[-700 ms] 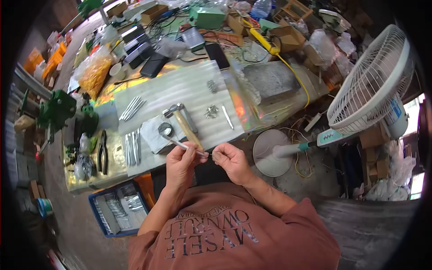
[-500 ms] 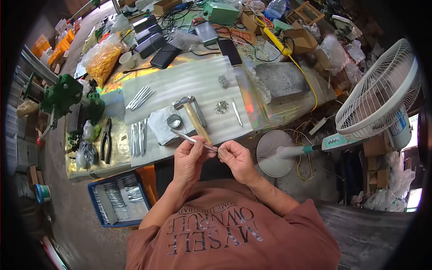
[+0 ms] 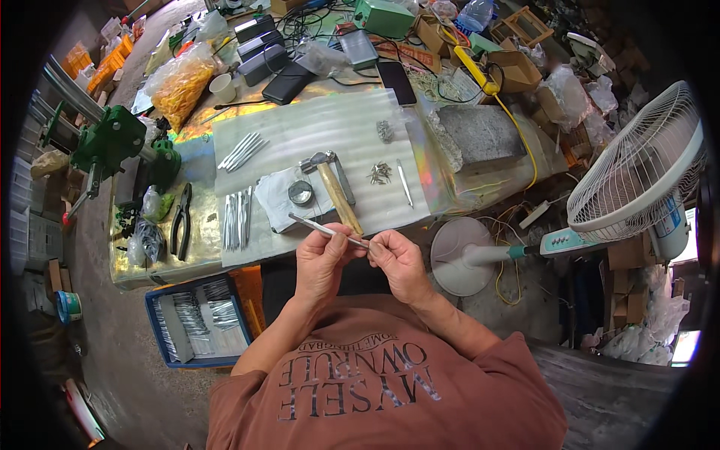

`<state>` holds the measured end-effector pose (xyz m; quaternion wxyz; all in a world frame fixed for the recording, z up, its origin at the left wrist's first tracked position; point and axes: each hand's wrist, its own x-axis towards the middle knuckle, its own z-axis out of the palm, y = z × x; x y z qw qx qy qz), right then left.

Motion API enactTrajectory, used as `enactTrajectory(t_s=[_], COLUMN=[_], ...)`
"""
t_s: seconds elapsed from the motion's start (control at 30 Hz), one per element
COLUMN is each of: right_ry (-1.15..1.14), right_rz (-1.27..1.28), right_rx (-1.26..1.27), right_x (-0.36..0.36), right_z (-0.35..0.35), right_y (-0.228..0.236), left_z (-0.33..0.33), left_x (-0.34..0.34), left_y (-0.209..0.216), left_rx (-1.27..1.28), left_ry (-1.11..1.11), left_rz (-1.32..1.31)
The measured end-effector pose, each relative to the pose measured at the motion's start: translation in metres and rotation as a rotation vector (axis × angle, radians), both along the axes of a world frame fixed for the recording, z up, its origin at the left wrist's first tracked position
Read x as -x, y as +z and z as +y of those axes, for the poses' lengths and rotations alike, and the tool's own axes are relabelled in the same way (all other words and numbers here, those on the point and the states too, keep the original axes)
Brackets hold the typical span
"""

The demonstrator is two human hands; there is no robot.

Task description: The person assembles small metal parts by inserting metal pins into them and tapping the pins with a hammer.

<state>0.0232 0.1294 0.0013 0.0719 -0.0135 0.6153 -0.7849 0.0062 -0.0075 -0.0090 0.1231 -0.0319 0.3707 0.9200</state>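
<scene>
A slim silvery rod, pen-like in shape (image 3: pixel 306 222), lies slantwise between my hands at the table's front edge. My left hand (image 3: pixel 319 264) pinches it along its middle. The fingertips of my right hand (image 3: pixel 400 262) close on its right end, hiding that tip. Just beyond the hands lies a hammer (image 3: pixel 335 196) with a wooden handle. Left of it, a small round metal tin (image 3: pixel 300 193) sits on a white cloth-like pad (image 3: pixel 271 196). Several silvery rods (image 3: pixel 238 219) lie farther left, and more (image 3: pixel 244 150) behind them. Small metal parts (image 3: pixel 380 174) are heaped beside a single thin rod (image 3: pixel 405 184).
Black-handled pliers (image 3: pixel 181 223) and a green press (image 3: pixel 112 139) stand at the left. Below the table edge sits a blue tray (image 3: pixel 154 315) of rods. A fan (image 3: pixel 637 165) rises at the right near a stone block (image 3: pixel 480 135). Cables and boxes crowd the back.
The view has shifted slightly, so the table things appear a little farther right. Both hands keep hold of the rod, and they have moved only slightly.
</scene>
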Motion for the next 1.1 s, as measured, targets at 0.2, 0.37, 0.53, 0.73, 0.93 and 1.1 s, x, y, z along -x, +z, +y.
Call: enactTrajectory(t_s=[0.2,0.37,0.53,0.73,0.93,1.1], right_ry=[-0.002,-0.021,-0.015,0.006,0.060,0.092], right_rz=[0.010,-0.002,-0.076,-0.070,-0.094,-0.064], right_rx=[0.021,0.096,0.090,0.112,0.120,0.130], right_x=[-0.001,0.002,0.004,0.006,0.006,0.004], right_z=[-0.004,-0.006,-0.004,-0.005,-0.006,-0.004], right_y=[-0.002,-0.007,-0.008,-0.010,-0.012,-0.015], left_z=[0.001,0.001,-0.001,-0.004,-0.009,-0.021], left_x=[-0.002,-0.002,-0.002,-0.001,-0.001,0.003], left_y=[-0.007,-0.007,-0.006,-0.005,-0.002,-0.008], left_rx=[0.022,0.048,0.047,0.027,0.001,0.057], left_ry=[0.026,0.049,0.071,0.073,0.067,0.110], left_rz=[0.104,0.094,0.087,0.037,-0.010,0.018])
